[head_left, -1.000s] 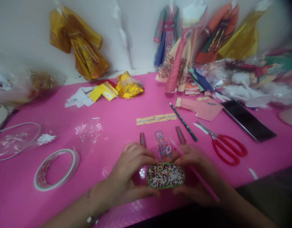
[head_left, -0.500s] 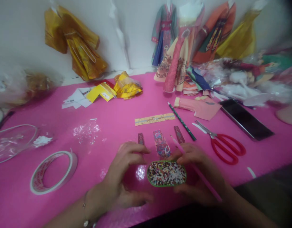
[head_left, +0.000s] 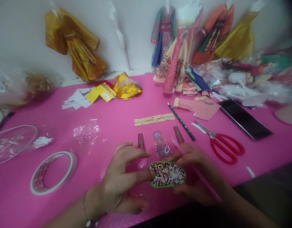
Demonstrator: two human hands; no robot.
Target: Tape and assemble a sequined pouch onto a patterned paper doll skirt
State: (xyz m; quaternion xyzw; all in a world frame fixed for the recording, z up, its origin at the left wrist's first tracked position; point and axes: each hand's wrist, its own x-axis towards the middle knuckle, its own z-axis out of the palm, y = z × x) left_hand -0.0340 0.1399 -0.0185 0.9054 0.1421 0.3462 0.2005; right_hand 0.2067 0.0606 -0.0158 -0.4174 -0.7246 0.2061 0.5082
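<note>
A small oval box of multicoloured beads [head_left: 168, 175] with a green rim is gripped at its right end by my right hand [head_left: 195, 167]. The same hand also has a slim pink pencil-like stick [head_left: 205, 182] between its fingers, its pointed tip slanting up and left. At the box's left end is my left hand [head_left: 124, 177], fingers apart, with one fingertip on the beads. Just beyond lie a patterned fabric strip [head_left: 161, 144] and two narrow dark red strips, one on the left [head_left: 141, 141] and one on the right [head_left: 178, 134].
Tape roll [head_left: 53, 172] and loose clear gems [head_left: 86, 131] lie left. On the right are a dark pencil [head_left: 181, 122], red-handled scissors [head_left: 225, 145] and a phone [head_left: 245, 120]. A beige strip [head_left: 154, 119] lies mid-table. Doll dresses [head_left: 76, 44] stand along the wall.
My left hand has shifted slightly, and one of its fingers now reaches over the box's rim onto the beads. The right hand keeps its hold on the box and stick.
</note>
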